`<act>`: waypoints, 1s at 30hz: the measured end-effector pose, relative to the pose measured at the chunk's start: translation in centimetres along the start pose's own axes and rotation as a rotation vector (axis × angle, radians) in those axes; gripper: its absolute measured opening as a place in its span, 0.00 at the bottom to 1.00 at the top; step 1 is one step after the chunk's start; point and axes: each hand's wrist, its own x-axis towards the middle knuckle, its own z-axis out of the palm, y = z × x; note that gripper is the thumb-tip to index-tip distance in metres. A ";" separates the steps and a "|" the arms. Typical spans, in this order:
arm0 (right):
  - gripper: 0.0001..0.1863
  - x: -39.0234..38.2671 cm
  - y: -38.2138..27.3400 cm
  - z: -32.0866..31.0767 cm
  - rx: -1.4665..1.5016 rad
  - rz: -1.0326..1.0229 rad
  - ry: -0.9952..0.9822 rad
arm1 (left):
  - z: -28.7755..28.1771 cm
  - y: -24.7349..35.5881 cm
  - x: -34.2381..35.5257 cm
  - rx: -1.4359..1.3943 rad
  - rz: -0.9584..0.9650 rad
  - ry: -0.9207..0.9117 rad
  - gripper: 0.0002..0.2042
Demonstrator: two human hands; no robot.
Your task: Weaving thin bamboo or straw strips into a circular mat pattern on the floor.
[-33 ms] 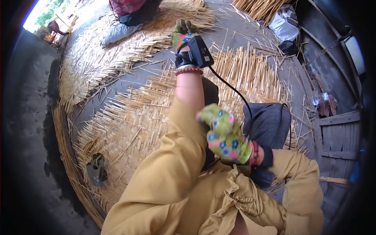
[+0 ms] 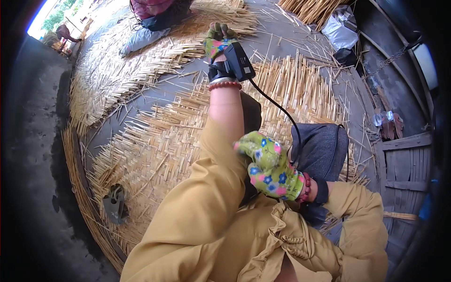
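Twelve o'clock: our gloved left hand [image 2: 219, 41], clenched. Four o'clock: our right hand [image 2: 271, 165], beside the tan left sleeve [image 2: 213, 142]; we cannot tell its grip.

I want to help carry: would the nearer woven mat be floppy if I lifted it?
The mat would probably bend, since it's woven from thin strips. It may be light for its size, as it lies flat and thin. Its ragged edge might snag.

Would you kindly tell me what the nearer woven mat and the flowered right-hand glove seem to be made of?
Nearer woven mat: probably split reed or straw, dry, faintly shiny, given its yellow interlaced strips. Flowered right-hand glove: likely printed fabric, matte, judging by its folds; fibre unclear.
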 end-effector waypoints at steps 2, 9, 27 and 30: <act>0.19 0.1 -0.1 0.0 -0.003 0.093 -0.128 | 0.1 -0.2 0.2 0.019 0.030 -0.039 0.04; 0.16 -0.1 3.4 -1.0 -0.158 -0.197 -0.051 | -1.2 1.0 2.8 0.428 -0.110 -0.585 0.03; 0.13 -41.8 20.2 -7.4 0.758 0.849 1.731 | -2.6 -11.5 -5.7 1.955 -0.381 -0.729 0.25; 0.11 -44.8 26.4 -0.9 1.028 0.779 1.759 | -4.2 -14.7 -7.4 2.244 -0.418 -0.610 0.20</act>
